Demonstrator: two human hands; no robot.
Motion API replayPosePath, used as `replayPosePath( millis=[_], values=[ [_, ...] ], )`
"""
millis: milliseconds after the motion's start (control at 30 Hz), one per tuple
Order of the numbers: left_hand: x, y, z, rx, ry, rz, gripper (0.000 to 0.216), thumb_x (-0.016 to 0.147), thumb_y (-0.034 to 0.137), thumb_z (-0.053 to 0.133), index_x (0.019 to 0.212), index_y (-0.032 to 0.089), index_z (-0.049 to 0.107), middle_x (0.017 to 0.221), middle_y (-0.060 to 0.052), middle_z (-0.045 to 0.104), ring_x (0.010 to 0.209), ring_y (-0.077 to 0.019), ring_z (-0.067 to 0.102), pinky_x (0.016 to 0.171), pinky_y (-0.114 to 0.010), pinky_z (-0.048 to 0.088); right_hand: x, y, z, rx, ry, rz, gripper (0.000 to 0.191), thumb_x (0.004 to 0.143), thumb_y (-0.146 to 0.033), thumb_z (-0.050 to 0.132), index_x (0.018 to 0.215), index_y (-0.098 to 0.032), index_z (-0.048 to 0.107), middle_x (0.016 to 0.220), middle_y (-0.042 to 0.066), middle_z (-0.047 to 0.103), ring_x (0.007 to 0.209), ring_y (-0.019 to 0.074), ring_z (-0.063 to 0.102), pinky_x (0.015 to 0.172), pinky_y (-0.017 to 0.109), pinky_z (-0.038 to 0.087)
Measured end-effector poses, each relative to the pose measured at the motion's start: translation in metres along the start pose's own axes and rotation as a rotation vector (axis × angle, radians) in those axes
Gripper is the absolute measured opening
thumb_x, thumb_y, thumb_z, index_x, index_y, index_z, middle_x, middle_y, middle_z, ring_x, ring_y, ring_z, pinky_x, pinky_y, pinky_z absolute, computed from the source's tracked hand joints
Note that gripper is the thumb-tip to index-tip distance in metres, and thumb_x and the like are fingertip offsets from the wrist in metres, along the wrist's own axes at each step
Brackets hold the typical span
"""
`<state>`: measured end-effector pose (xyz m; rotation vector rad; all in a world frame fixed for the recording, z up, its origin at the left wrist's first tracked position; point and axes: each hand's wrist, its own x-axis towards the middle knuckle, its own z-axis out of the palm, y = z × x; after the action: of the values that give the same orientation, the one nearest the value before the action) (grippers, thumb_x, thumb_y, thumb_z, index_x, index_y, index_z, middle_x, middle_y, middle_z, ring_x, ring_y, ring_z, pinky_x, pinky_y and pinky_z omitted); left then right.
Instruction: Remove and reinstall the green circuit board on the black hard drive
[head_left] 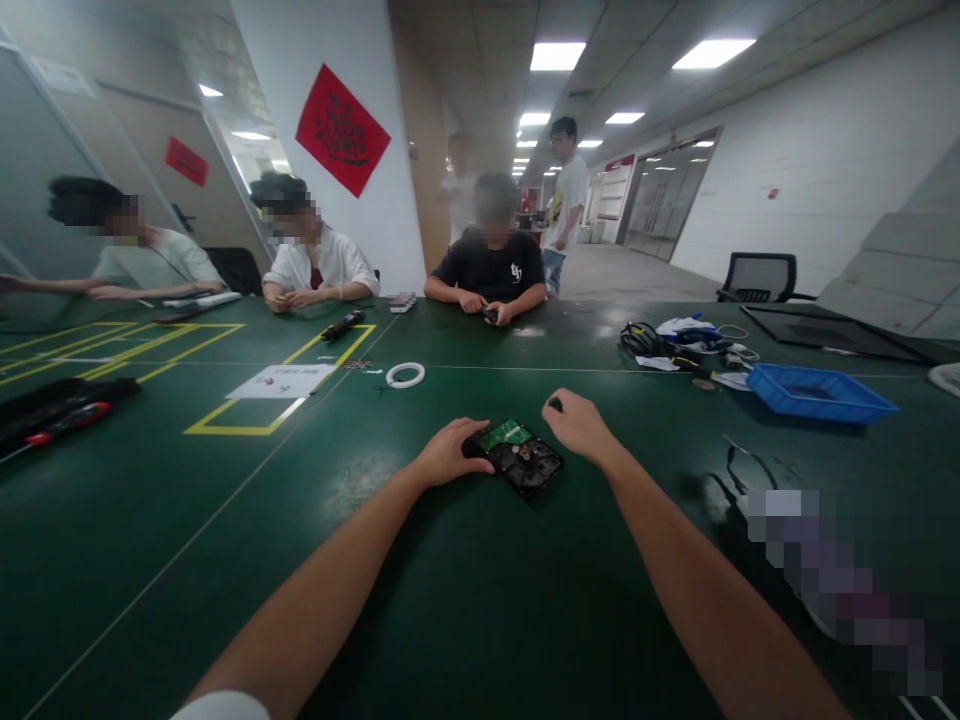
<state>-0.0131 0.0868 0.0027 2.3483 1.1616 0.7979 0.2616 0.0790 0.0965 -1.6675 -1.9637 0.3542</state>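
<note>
A black hard drive (529, 468) with a green circuit board on its upper face lies on the green table in front of me. My left hand (452, 453) grips its left end, the thumb along the near edge and the fingers at the far side. Just right of the drive, apart from it, my right hand (581, 425) is closed. A small dark thing (555, 404) shows between its thumb and fingers; I cannot make out what it is.
A white ring (405, 376) and a paper sheet (281, 381) lie to the left. To the right are a blue tray (817, 395), tangled cables (639, 338) and a blurred-out object (832, 580). Across the table, a co-worker in black (491, 265) handles a small dark thing.
</note>
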Motion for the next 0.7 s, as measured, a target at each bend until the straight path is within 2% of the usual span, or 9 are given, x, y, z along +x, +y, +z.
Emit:
replayPosePath(
  millis=[67,133,200,233,300,400,500,567,700],
  values=[
    [-0.007,0.002,-0.002,-0.021,0.006,-0.007,0.09,0.066,0.06,0.084,0.143,0.026,0.053,0.125,-0.011,0.061,0.112,-0.0305,0.059,0.097,-0.044,0.05,-0.005,-0.003,0.008,-0.109,-0.134,0.022,0.019,0.086,-0.034,0.06,0.09,-0.017,0.066,0.09,0.013,0.072,0.084,0.026,0.066,0.07,0.032,0.044],
    [-0.016,0.005,-0.004,-0.048,0.021,-0.01,0.089,0.067,0.059,0.083,0.144,0.025,0.052,0.127,-0.011,0.059,0.111,-0.0294,0.06,0.096,-0.043,0.051,-0.012,-0.008,0.015,-0.146,-0.231,0.023,0.045,0.079,-0.053,0.069,0.102,-0.015,0.064,0.099,0.018,0.071,0.09,0.0304,0.068,0.071,0.034,0.046],
    [-0.025,0.009,-0.005,-0.078,0.06,-0.028,0.083,0.072,0.058,0.08,0.143,0.024,0.052,0.13,-0.012,0.057,0.11,-0.028,0.061,0.096,-0.042,0.052,-0.019,-0.014,0.02,-0.157,-0.322,0.018,0.079,0.063,-0.072,0.075,0.114,-0.013,0.06,0.109,0.02,0.07,0.097,0.0341,0.067,0.073,0.036,0.048],
    [-0.028,0.011,-0.005,-0.089,0.095,-0.047,0.076,0.077,0.057,0.076,0.142,0.024,0.054,0.129,-0.012,0.057,0.108,-0.0272,0.062,0.095,-0.041,0.052,-0.022,-0.017,0.023,-0.169,-0.364,0.017,0.091,0.055,-0.077,0.078,0.117,-0.013,0.058,0.112,0.021,0.069,0.099,0.0356,0.067,0.075,0.037,0.049],
    [-0.032,0.013,-0.003,-0.094,0.199,-0.104,0.055,0.088,0.053,0.064,0.133,0.022,0.06,0.124,-0.011,0.061,0.105,-0.026,0.063,0.095,-0.041,0.052,-0.028,-0.023,0.028,-0.222,-0.403,0.029,0.104,0.044,-0.076,0.082,0.123,-0.013,0.055,0.115,0.022,0.067,0.104,0.0383,0.066,0.079,0.041,0.05],
    [-0.031,0.01,0.001,-0.112,0.394,-0.258,0.034,0.096,0.044,0.049,0.103,0.02,0.073,0.103,-0.01,0.069,0.099,-0.0257,0.064,0.097,-0.043,0.05,-0.035,-0.031,0.034,-0.298,-0.369,0.056,0.106,0.046,-0.07,0.084,0.128,-0.013,0.05,0.117,0.024,0.065,0.108,0.0408,0.063,0.084,0.046,0.049],
    [-0.028,0.003,0.008,-0.396,0.56,-0.462,0.03,0.092,0.037,0.052,0.077,0.02,0.071,0.089,-0.009,0.071,0.092,-0.0258,0.066,0.092,-0.043,0.052,-0.038,-0.035,0.04,-0.306,-0.314,0.052,0.095,0.057,-0.068,0.079,0.128,-0.013,0.049,0.118,0.024,0.064,0.109,0.0413,0.062,0.082,0.047,0.049],
    [-0.027,0.002,0.012,-0.586,0.624,-0.532,0.028,0.089,0.038,0.055,0.075,0.018,0.07,0.089,-0.01,0.072,0.09,-0.026,0.068,0.087,-0.041,0.055,-0.038,-0.037,0.042,-0.296,-0.252,0.037,0.089,0.062,-0.067,0.075,0.128,-0.012,0.049,0.117,0.025,0.064,0.109,0.0419,0.061,0.082,0.048,0.049],
    [-0.023,0.013,0.024,-0.863,0.686,-0.614,0.041,0.09,0.054,0.06,0.088,0.013,0.067,0.097,-0.016,0.07,0.09,-0.0265,0.071,0.087,-0.042,0.058,-0.034,-0.04,0.042,-0.258,-0.143,0.041,0.09,0.067,-0.068,0.071,0.131,-0.012,0.045,0.118,0.026,0.063,0.112,0.0425,0.059,0.084,0.049,0.047]
  ],
)
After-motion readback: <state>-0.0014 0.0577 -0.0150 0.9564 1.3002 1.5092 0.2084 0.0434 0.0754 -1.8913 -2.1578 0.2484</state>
